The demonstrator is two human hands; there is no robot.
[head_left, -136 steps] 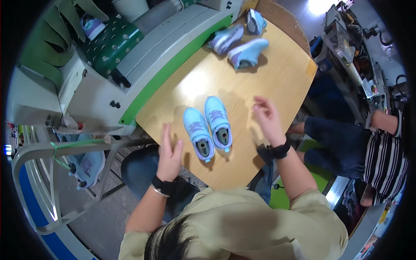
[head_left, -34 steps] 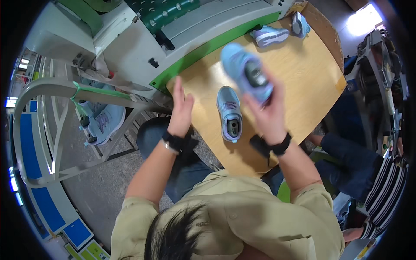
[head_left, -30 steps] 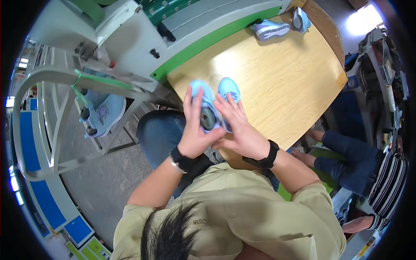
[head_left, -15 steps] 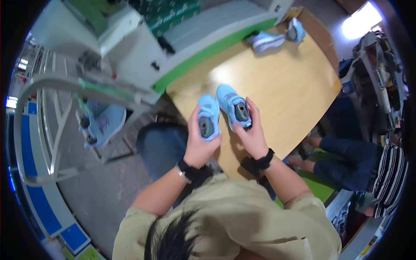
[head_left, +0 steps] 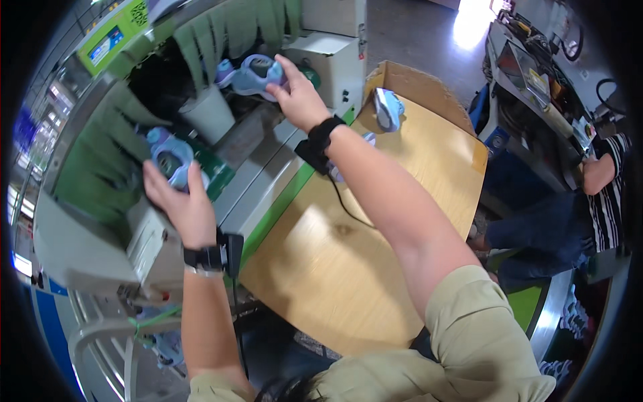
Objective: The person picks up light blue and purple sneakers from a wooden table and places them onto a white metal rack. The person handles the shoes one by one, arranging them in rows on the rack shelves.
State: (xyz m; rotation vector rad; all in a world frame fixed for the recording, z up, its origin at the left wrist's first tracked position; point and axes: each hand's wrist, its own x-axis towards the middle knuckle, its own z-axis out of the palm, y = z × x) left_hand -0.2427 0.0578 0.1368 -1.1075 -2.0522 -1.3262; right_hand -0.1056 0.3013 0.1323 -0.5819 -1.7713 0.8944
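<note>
At the mouth of a machine hung with green strips (head_left: 94,175), my left hand (head_left: 179,204) is closed round the heel end of a light-blue sneaker (head_left: 175,149). Farther right along the same opening, my right hand (head_left: 301,99) grips another light-blue sneaker (head_left: 252,82) at its heel. Both toes point in toward the strips. Dark insoles show inside the shoes. Whether the soles rest on the machine's bed or on the green pieces beneath, I cannot tell.
A wooden table (head_left: 328,268) with a cardboard edge (head_left: 422,84) bears a blue sneaker (head_left: 387,110); another shoe is partly hidden by my right wrist. A cable hangs from that wrist. At right, a person in a striped top (head_left: 611,194) stands by a bench. More shoes hang on a rack, lower left.
Both hands have carried the pair of sneakers from over the table, forward and left, to the strip-hung machine opening. They are now farther apart, and the view has turned toward the machine.
</note>
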